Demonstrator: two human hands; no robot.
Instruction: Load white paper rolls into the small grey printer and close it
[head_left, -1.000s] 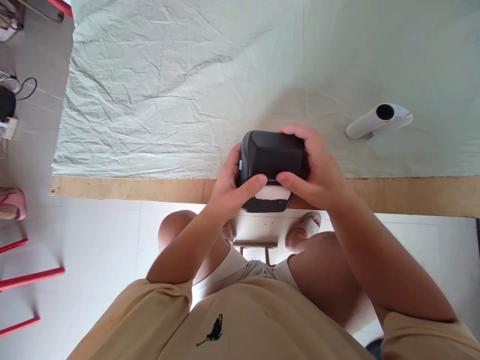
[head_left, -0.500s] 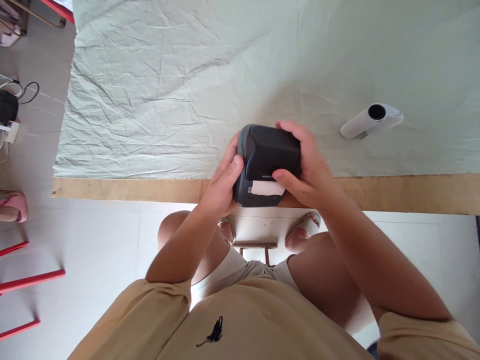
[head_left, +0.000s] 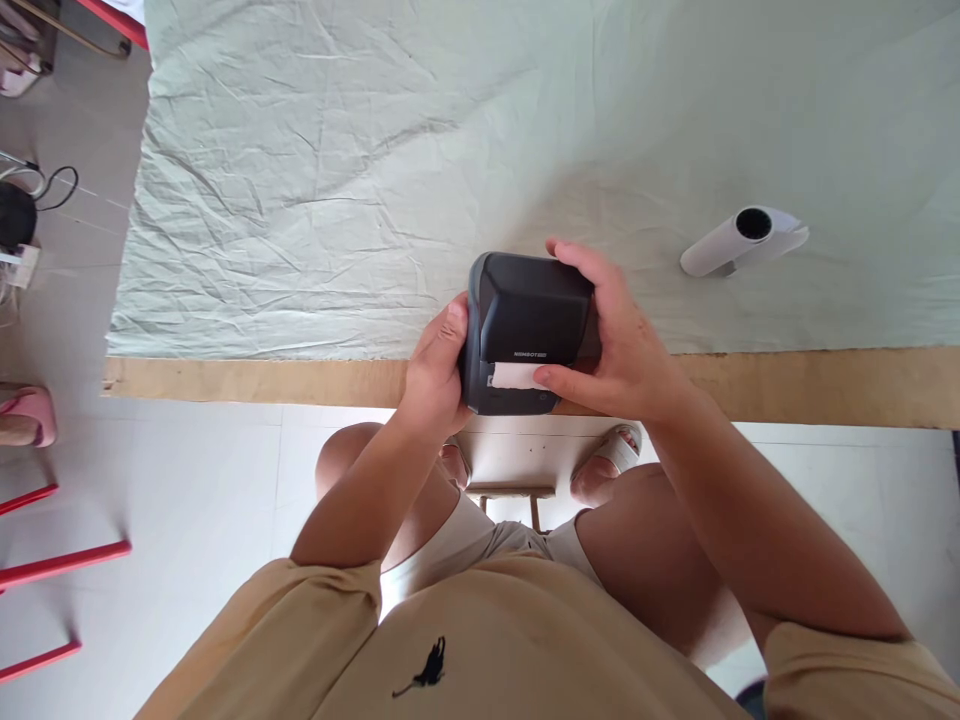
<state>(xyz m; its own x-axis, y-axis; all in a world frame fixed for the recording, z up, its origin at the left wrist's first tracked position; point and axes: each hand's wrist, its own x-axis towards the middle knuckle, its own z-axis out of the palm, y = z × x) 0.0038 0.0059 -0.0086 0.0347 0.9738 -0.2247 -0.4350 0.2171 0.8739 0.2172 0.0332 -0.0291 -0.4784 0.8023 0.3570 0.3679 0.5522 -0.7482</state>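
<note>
Between my two hands is a dark label printer [head_left: 534, 305], held up over the near edge of the table. A short strip of white label paper [head_left: 514, 376] sticks out of its front slot, below the printed brand name. My left hand [head_left: 437, 368] is closed around the printer's left side, thumb on the casing and the other fingers hidden underneath. On the right side, my right hand [head_left: 619, 345] grips the printer, with its thumb on the end of the paper strip and its fingertips at the far right corner.
A white paper roll [head_left: 716, 243] with a dark core and a loose end lies at the right on the pale green cloth [head_left: 315, 180]. The table's bare wooden edge [head_left: 810, 385] runs along the front. Red metal legs [head_left: 67, 565] and cables [head_left: 56, 185] are on the left.
The printer has shifted slightly left and turned a little. My right thumb has moved left and down onto the paper strip; my left thumb has slid up along the side.
</note>
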